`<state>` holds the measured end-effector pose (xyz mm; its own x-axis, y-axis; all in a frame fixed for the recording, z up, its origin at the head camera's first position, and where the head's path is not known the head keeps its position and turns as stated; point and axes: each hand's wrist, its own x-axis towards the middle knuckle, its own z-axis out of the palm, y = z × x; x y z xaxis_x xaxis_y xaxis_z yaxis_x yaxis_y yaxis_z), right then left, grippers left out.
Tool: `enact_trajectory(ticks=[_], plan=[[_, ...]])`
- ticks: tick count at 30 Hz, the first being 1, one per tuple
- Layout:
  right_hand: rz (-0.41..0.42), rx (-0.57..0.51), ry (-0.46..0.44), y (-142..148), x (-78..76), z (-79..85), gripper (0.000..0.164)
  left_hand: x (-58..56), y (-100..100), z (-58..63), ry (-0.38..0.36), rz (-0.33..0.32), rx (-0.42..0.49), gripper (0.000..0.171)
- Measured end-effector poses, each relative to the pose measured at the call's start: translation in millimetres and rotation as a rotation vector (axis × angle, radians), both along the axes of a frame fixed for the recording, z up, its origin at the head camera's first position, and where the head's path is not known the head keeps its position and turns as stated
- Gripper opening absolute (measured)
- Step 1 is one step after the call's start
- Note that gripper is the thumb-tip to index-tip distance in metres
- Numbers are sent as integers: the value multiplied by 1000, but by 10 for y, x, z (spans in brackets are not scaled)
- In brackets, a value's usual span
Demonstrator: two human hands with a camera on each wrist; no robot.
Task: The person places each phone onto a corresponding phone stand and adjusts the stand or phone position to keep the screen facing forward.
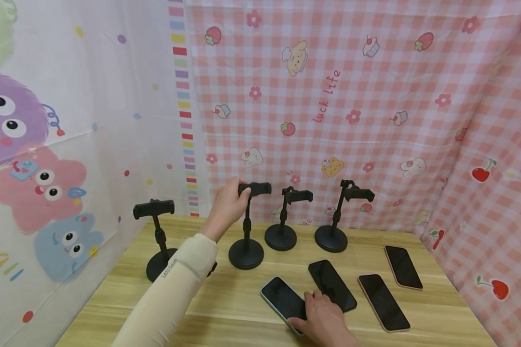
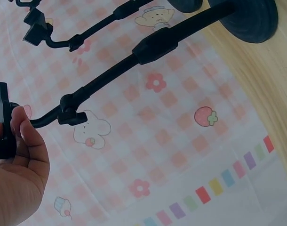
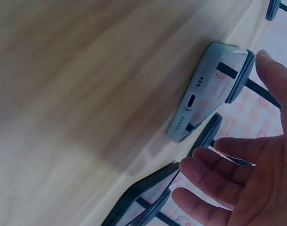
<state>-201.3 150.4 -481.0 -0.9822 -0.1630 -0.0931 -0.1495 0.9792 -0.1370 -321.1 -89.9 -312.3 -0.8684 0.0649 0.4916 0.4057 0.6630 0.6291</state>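
Note:
My left hand [image 1: 227,205] grips the clamp at the top of a black phone stand [image 1: 246,254], thumb in front and fingers behind. In the left wrist view, the held clamp [image 2: 6,141] sits at the left edge, partly covered by that hand. My right hand [image 1: 325,320] hovers over the right edge of a phone with a light blue case [image 1: 281,298]. The right wrist view shows its fingers spread and apart from that phone [image 3: 204,94], which lies flat, screen up. Beside it, a black phone [image 1: 332,284] lies close to the right fingertips.
Two more phones, one pink-edged [image 1: 384,303] and one farther back [image 1: 403,267], lie at the right. Other black stands are at left [image 1: 156,262], back middle [image 1: 281,238] and back right [image 1: 331,239]. A small dark object [image 1: 212,269] shows by the left sleeve. Patterned cloth [image 1: 351,96] surrounds the table.

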Motion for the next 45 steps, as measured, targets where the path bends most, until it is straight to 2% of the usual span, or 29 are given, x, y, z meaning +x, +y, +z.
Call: enact_trajectory(ticks=[5, 12, 21, 29, 35, 40, 45], plan=[[24, 25, 19, -90, -54, 1, 82, 8, -13, -7, -1, 0, -20, 22], [29, 41, -18, -146, -118, -45, 84, 15, -42, -19, -1, -10, -44, 24], [49, 38, 57, -186, -102, -117, 85, 17, -64, -49, 15, -29, -47, 26], [-19, 15, 37, -203, -76, -137, 80, 17, -71, -64, 32, -17, -31, 25], [-96, 6, -15, -209, -46, -111, 77, 14, -75, -51, 1, -19, -46, 27], [-102, 13, -42, -206, -55, -111, 74, 17, -74, -39, -36, -24, -47, 29], [-78, 15, -23, -203, -69, -128, 70, 24, -80, -41, -58, -28, -37, 29]])
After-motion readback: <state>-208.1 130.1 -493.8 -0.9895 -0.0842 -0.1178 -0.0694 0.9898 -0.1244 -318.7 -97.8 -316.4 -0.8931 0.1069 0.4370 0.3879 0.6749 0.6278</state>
